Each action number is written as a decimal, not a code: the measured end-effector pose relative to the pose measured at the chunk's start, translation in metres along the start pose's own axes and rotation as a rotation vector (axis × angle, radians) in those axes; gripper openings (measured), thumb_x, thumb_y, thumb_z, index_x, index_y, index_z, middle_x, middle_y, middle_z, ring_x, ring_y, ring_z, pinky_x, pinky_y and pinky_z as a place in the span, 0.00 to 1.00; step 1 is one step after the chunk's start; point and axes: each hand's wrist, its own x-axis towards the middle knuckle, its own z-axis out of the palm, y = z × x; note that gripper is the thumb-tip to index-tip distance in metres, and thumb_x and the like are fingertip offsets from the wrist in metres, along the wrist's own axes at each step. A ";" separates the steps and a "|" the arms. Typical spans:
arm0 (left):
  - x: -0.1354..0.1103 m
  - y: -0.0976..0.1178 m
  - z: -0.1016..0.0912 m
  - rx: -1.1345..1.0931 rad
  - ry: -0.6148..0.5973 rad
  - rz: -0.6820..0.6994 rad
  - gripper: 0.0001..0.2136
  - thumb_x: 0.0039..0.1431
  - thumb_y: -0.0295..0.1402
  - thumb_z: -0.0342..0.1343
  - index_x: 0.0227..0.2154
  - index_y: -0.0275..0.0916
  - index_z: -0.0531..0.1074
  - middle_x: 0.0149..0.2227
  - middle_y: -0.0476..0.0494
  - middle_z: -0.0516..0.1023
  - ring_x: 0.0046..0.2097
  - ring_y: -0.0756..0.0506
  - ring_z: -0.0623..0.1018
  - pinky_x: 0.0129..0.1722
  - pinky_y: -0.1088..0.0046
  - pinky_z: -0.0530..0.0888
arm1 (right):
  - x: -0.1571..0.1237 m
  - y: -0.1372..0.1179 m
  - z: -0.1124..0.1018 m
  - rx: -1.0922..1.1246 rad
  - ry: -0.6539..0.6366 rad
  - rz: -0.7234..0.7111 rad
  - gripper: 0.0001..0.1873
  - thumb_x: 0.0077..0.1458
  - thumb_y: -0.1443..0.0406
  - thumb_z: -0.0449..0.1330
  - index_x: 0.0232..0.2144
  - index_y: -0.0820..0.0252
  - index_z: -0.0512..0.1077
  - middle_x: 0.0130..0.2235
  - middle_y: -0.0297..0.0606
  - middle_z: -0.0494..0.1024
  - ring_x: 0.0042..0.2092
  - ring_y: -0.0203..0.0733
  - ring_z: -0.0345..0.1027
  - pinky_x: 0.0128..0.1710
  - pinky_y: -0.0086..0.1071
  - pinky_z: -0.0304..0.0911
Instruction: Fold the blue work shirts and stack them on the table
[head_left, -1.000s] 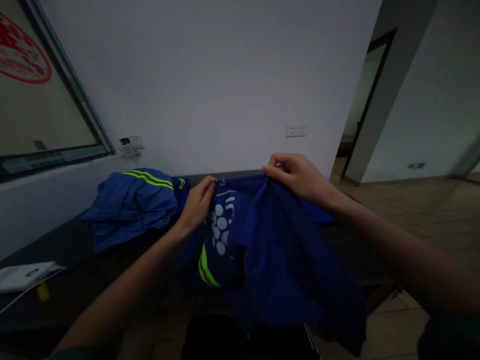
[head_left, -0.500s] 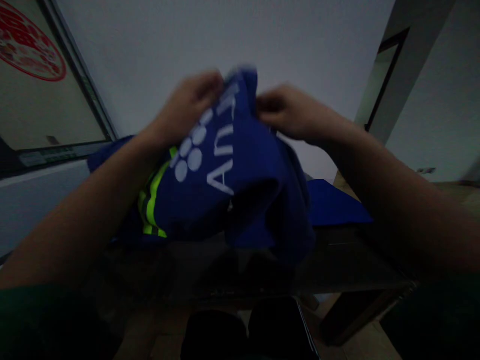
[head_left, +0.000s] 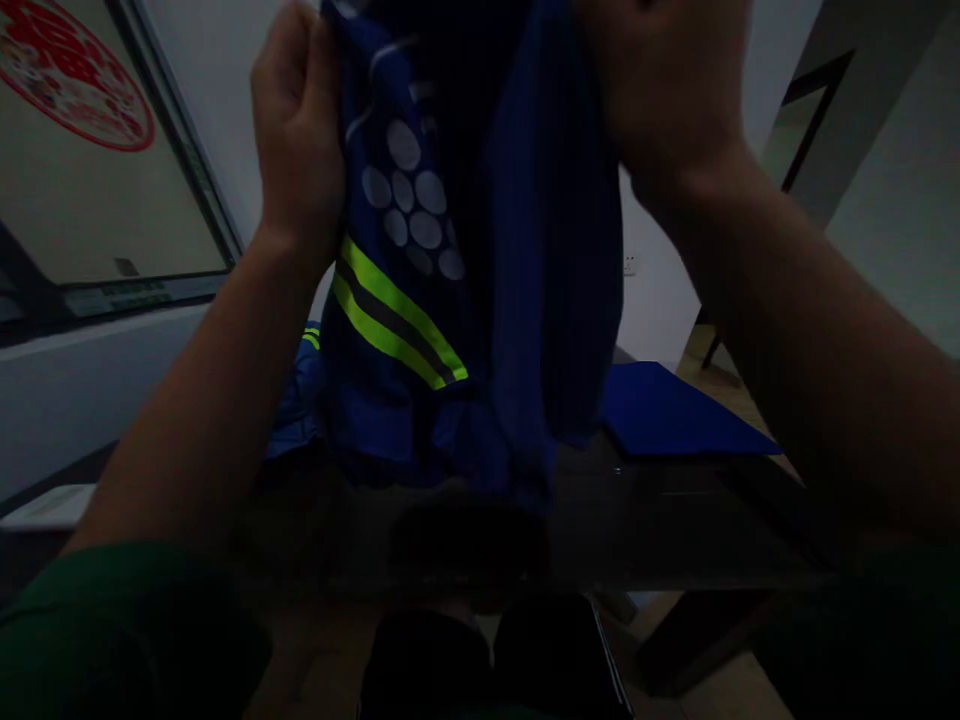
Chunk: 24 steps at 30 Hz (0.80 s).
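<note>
A dark blue vest (head_left: 517, 250) with grey-white dots and a yellow-green reflective stripe hangs open in front of me above the dark table. My left hand (head_left: 300, 130) is closed on its upper left edge, the thumb pressed against the cloth. On the other side my right hand (head_left: 667, 90) grips the upper right part; its fingertips are cut off by the frame's top. The vest's top also runs out of view, and its lower hem hangs just over the tabletop.
Behind my left forearm lies more blue cloth (head_left: 296, 400) with a yellow-green stripe. A flat blue sheet (head_left: 675, 410) rests on the dark table (head_left: 637, 520) at the right. A white object (head_left: 49, 507) is at the far left, below a window. A wall stands close behind.
Both hands have risen and moved apart, lifting the vest. Its bunched cloth now hangs down lengthwise, the lettering has turned out of sight, and blue cloth shows behind it at left.
</note>
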 end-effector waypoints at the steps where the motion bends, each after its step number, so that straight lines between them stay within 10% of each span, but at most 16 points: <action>1: -0.003 0.006 -0.001 -0.009 -0.026 -0.022 0.17 0.68 0.34 0.36 0.38 0.26 0.66 0.35 0.55 0.68 0.52 0.47 0.72 0.50 0.69 0.65 | -0.005 0.005 0.003 -0.052 -0.033 -0.011 0.10 0.64 0.66 0.52 0.28 0.58 0.61 0.40 0.33 0.69 0.50 0.34 0.60 0.42 0.21 0.61; 3: -0.018 0.013 0.002 -0.036 -0.099 -0.107 0.14 0.68 0.35 0.41 0.34 0.29 0.66 0.33 0.55 0.69 0.48 0.48 0.75 0.48 0.70 0.68 | -0.023 0.027 0.011 -0.126 -0.160 0.009 0.05 0.60 0.64 0.57 0.33 0.60 0.66 0.37 0.35 0.72 0.45 0.39 0.66 0.40 0.28 0.66; 8: -0.056 -0.005 0.023 -0.125 -0.104 -0.288 0.11 0.68 0.32 0.44 0.29 0.34 0.63 0.30 0.56 0.71 0.38 0.55 0.75 0.38 0.82 0.68 | -0.114 0.102 0.039 0.097 -0.763 0.226 0.41 0.41 0.55 0.71 0.57 0.56 0.63 0.53 0.41 0.73 0.54 0.50 0.65 0.53 0.41 0.65; 11: -0.070 -0.017 0.039 -0.209 -0.230 -0.392 0.11 0.68 0.32 0.43 0.31 0.33 0.64 0.31 0.56 0.72 0.38 0.55 0.75 0.37 0.82 0.68 | -0.181 0.136 0.076 0.155 -0.887 0.309 0.51 0.33 0.55 0.73 0.60 0.57 0.61 0.60 0.43 0.67 0.61 0.55 0.58 0.62 0.45 0.53; 17: -0.114 -0.040 0.047 -0.579 -0.244 -0.583 0.15 0.65 0.43 0.50 0.44 0.35 0.67 0.38 0.45 0.76 0.43 0.46 0.79 0.44 0.68 0.74 | -0.238 0.180 0.131 0.254 -0.388 0.577 0.35 0.42 0.69 0.63 0.55 0.60 0.64 0.56 0.44 0.70 0.58 0.52 0.62 0.60 0.47 0.55; 24: -0.233 -0.059 -0.019 -0.682 -0.722 -0.824 0.54 0.45 0.57 0.62 0.67 0.46 0.36 0.66 0.30 0.53 0.66 0.34 0.57 0.61 0.52 0.58 | -0.215 0.163 0.081 0.634 0.220 0.673 0.36 0.38 0.70 0.59 0.53 0.46 0.63 0.47 0.31 0.75 0.46 0.45 0.71 0.46 0.39 0.69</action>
